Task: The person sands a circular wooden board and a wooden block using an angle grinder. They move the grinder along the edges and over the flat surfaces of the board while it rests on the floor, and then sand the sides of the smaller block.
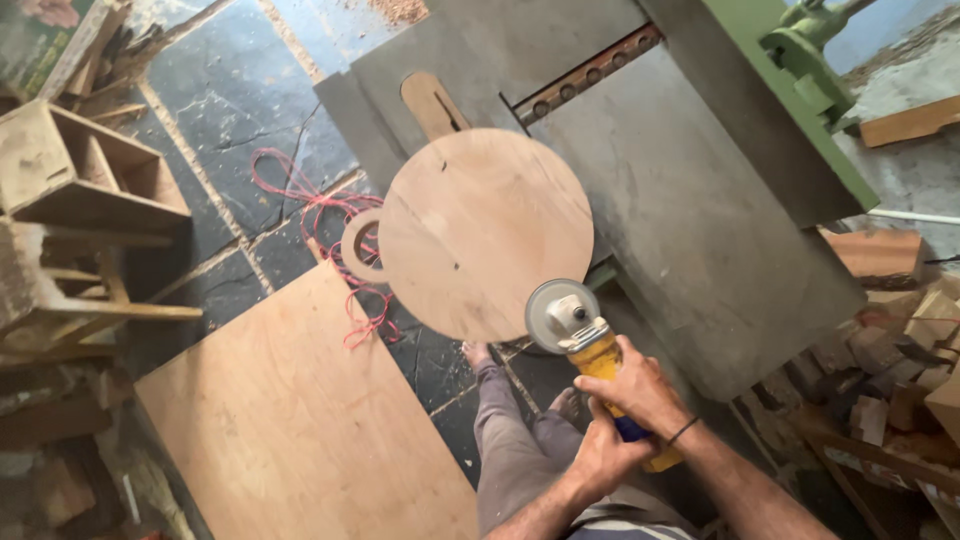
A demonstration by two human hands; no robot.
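I am gripping the grinder (590, 345) with both hands, right hand (640, 385) and left hand (605, 455) wrapped tight around its yellow body, its disc (550, 310) touching the round board's (480, 230) edge on the machine table (700, 230).

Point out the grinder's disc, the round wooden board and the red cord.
grinder's disc (556, 312), head view, on its grey face.
round wooden board (480, 230), head view, middle of its flat top.
red cord (312, 205), head view, on a loop over the floor.
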